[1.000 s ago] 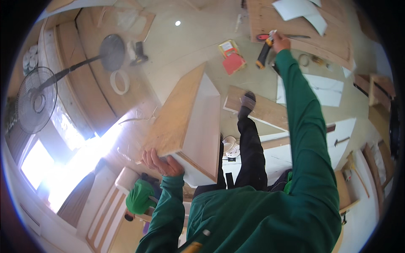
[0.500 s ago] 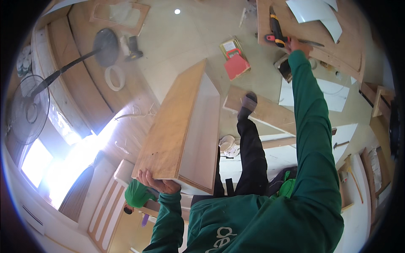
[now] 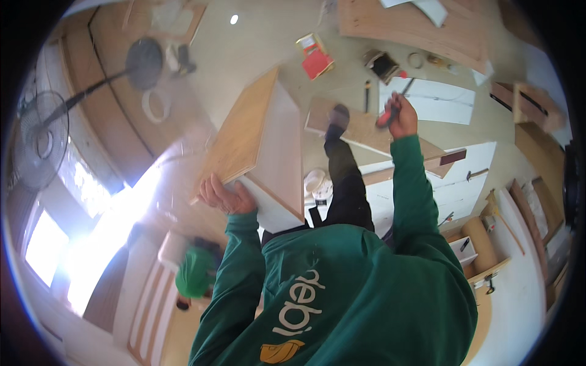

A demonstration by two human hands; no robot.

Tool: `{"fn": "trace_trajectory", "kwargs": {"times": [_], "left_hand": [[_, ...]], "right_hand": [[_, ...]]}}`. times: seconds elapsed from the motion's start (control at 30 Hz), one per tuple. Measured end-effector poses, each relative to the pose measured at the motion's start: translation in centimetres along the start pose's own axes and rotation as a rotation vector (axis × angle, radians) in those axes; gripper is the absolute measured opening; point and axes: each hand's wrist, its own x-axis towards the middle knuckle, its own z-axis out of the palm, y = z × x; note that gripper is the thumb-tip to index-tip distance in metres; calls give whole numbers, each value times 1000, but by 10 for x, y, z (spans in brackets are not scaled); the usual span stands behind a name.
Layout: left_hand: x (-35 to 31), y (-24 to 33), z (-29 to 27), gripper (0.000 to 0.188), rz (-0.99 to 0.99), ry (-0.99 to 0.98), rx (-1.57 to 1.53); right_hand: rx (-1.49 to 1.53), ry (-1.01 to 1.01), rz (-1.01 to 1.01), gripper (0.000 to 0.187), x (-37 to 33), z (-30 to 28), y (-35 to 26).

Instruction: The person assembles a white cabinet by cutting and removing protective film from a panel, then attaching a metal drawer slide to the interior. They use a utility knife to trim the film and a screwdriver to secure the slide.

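Note:
My left hand (image 3: pixel 227 194) grips the near edge of an open wooden box (image 3: pixel 244 131), its fingers over the tan plywood face. The box has a white inside and stands tilted against my lap. Out to the right, my right hand (image 3: pixel 403 116) is closed round a screwdriver (image 3: pixel 386 117) with a red and black handle; its thin dark shaft points away from me. A black and yellow utility knife (image 3: pixel 367 96) lies on the floor left of that hand. Under the hand is a wooden plank (image 3: pixel 378 131), with my foot (image 3: pixel 337 119) beside it.
A standing fan (image 3: pixel 44 143) is at the left. A person in a green cap (image 3: pixel 195 271) is at the lower left. Ahead lie a red and yellow packet (image 3: pixel 315 58), an open dark box (image 3: pixel 382 65) and a plywood board (image 3: pixel 421 27). White panels (image 3: pixel 448 100) lie at the right.
My right hand has drawn back toward me with the screwdriver. The utility knife, beside that hand before, now lies on the floor apart from it. My left hand keeps hold of the box.

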Motion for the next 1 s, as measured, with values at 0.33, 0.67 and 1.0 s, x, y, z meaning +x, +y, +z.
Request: {"fn": "trace_trajectory", "kwargs": {"times": [0.33,0.67,1.0], "left_hand": [[26,5,-37,71,113,-326,-134],[93,-24,-43,108,292,-947,-236],[98,-43,-22,118,113,-1015,-346]], "right_hand": [[-561,-52,-285,59,-223,40,-16],[-388,-160,299,55,-379,120,91],[-534,-225,175,54,-382,186,124]]}}
